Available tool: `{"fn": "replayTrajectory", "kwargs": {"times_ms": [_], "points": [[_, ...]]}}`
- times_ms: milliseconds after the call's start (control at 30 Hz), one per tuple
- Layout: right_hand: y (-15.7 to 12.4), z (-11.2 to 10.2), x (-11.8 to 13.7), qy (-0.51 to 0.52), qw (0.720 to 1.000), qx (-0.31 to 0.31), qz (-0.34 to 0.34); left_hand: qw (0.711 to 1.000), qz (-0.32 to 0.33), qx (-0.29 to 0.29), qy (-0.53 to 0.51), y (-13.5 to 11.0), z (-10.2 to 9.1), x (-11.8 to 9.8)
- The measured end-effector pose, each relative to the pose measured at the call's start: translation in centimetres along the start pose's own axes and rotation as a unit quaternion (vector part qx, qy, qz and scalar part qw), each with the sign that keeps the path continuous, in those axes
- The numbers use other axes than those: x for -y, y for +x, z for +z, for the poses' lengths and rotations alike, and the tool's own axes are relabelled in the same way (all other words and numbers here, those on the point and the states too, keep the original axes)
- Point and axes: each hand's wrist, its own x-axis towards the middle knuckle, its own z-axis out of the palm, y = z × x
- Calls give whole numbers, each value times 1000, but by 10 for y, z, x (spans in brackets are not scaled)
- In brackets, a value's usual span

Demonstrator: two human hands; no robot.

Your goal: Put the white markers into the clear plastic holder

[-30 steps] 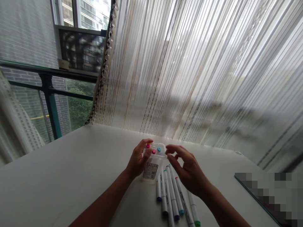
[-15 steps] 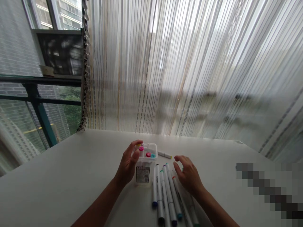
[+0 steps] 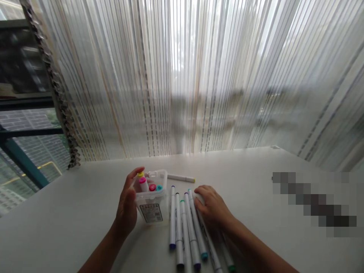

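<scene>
A small clear plastic box [image 3: 152,204] stands on the white table [image 3: 71,212], with several markers upright in it, their caps yellow, pink, red and blue. My left hand [image 3: 127,206] grips the box by its left side. To the right of the box lies a row of white markers [image 3: 184,227] with coloured caps. My right hand [image 3: 212,206] rests palm down on the rightmost markers of that row, fingers curled over one. One more marker with a yellow cap [image 3: 181,177] lies alone behind the box.
A sheer striped curtain [image 3: 199,76] hangs along the table's far edge. At the left a window with a dark green railing [image 3: 19,159] shows brick buildings outside. A blurred-out patch [image 3: 313,197] sits on the table at the right.
My right hand has dropped from beside the box's top onto the row of markers. The view has swung to the right, and the left hand stays on the box.
</scene>
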Motion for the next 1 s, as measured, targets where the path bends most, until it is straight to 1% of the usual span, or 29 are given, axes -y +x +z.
{"fn": "replayTrajectory", "kwargs": {"times_ms": [133,333,467,800,1000], "points": [[-1,-2,1,-10,1000,9,-4,1000,4,-9,28,-1,2,-2],[-3,-4,8,-15,999,35,-23,998,36,-9,54,-1,4,-3],[-4,-5,11,-21,998,41,-31,996,54,-11,63,-1,4,-4],[-4,-5,11,-26,998,42,-28,997,42,16,63,-2,3,-3],[-3,-6,11,-22,998,45,-30,996,46,13,74,-3,4,-4]]}}
